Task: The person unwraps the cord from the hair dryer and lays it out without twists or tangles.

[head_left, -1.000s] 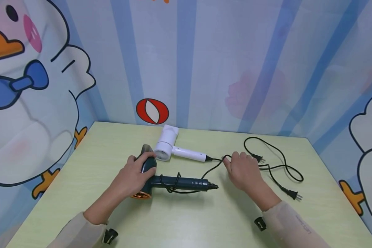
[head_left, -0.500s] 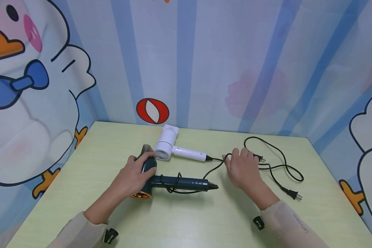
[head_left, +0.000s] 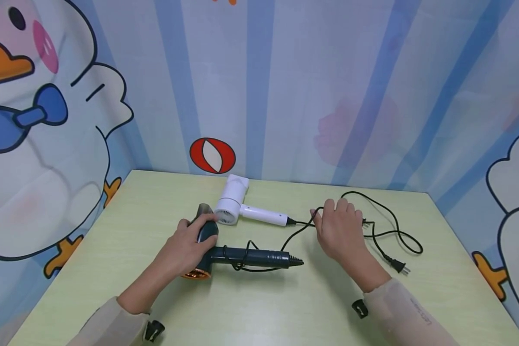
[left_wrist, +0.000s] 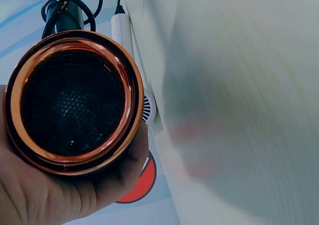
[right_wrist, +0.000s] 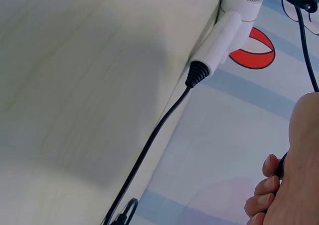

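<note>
My left hand (head_left: pixel 179 250) grips the head of a dark green hair dryer (head_left: pixel 259 258). The left wrist view shows its copper-ringed round grille (left_wrist: pixel 74 103) close up, with the palm and fingers around the rim. A black cord (head_left: pixel 294 236) is looped around this dryer's handle and runs to my right hand (head_left: pixel 340 231). That hand has its fingers curled around the cord; the right wrist view shows a bit of it (right_wrist: pixel 280 169) by the fingertips. Behind lies a white hair dryer (head_left: pixel 264 215), whose own cord (right_wrist: pixel 149 142) passes beneath the right hand.
To the right of the right hand, loose black cord (head_left: pixel 400 233) lies in curves on the pale table (head_left: pixel 259 312). A two-pin plug (head_left: pixel 399 266) rests there; another plug is mostly hidden by the hand. A cartoon-printed curtain (head_left: pixel 285 96) stands behind the table.
My right hand has shifted slightly away from me, carrying the cord. The plug at the right has slid a little left. My left hand and the dark green hair dryer have hardly moved.
</note>
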Motion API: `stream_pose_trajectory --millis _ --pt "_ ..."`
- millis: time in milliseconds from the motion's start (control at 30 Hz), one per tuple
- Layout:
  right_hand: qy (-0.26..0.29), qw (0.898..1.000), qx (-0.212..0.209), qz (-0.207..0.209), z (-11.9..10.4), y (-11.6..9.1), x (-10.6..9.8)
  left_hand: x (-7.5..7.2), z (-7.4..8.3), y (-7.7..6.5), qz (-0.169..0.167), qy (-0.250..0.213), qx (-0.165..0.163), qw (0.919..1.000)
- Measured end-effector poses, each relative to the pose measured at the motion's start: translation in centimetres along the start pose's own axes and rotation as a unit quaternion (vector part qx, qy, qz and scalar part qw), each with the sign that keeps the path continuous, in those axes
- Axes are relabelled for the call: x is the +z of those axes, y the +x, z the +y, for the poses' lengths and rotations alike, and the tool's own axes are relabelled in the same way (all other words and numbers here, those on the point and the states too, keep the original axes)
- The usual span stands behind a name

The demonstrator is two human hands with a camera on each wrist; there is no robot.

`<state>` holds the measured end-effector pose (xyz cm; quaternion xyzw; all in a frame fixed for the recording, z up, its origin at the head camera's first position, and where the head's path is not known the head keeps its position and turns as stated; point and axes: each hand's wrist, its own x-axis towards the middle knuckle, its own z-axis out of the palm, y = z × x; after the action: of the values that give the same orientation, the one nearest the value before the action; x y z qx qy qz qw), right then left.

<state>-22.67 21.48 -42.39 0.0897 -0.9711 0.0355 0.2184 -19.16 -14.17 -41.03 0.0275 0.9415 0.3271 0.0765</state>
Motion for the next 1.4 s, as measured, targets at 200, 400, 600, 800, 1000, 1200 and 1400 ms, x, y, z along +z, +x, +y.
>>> stream_pose_trajectory --millis 200,400,600,800,1000,1200,1400 --pt "0.001 1.000 0.001 0.001 -0.1 0.1 -0.9 0.0 0.0 0.1 0.002 0.001 -0.002 1.0000" --pt "-0.008 1.000 -0.004 -0.008 -0.4 0.1 -2.2 -0.1 0.0 0.1 0.002 0.001 -0.003 1.0000" --pt "0.000 1.000 -0.003 -0.012 -0.5 -0.3 -3.7 -0.1 -0.1 0.0 0.005 0.007 -0.006 0.9999" --pt "0.001 0.999 -0.024 0.022 -0.4 -0.9 -4.8 -0.2 -0.2 0.2 0.005 0.010 -0.009 0.9999" --pt "0.015 0.997 -0.043 0.062 -0.3 -1.7 -6.6 -0.1 -0.3 0.3 0.007 0.012 -0.006 0.9999" --pt "0.032 0.996 -0.047 0.072 -0.4 -2.5 -8.0 -0.2 -0.3 0.4 0.013 0.018 -0.007 0.9997" --pt "0.037 0.996 -0.045 0.070 -0.6 -2.8 -8.4 -0.3 -0.3 0.4 0.015 0.017 -0.012 0.9997"
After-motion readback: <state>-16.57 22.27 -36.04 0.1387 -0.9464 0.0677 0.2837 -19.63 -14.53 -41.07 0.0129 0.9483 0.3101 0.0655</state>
